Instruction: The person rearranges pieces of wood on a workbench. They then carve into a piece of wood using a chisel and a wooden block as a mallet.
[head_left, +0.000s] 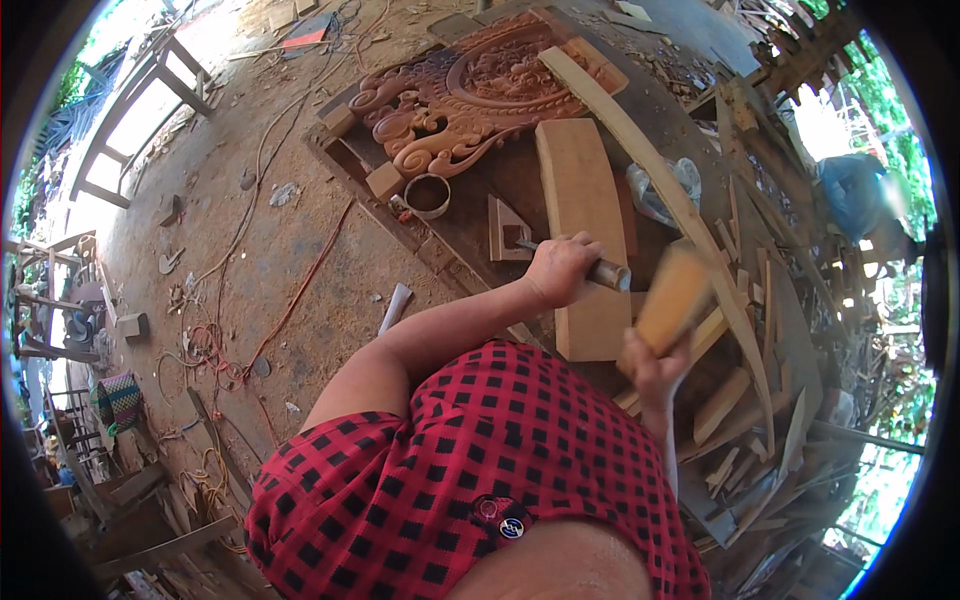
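Observation:
My left hand is wrapped round a chisel, whose metal blade points left. The blade's tip is at the dark square hole of a small pale wooden piece; I cannot tell how deep it reaches. My right hand grips a wooden mallet, smeared by motion. The mallet's head is raised to the right of the chisel's butt end, apart from it. Beneath my left hand lies a thick wide board, partly hidden by hand and chisel.
A carved reddish wooden panel lies at the far side of the low worktable. A mug stands near its left edge. A long curved wooden strip and a clear plastic bag lie to the right. Cords trail over the dusty floor.

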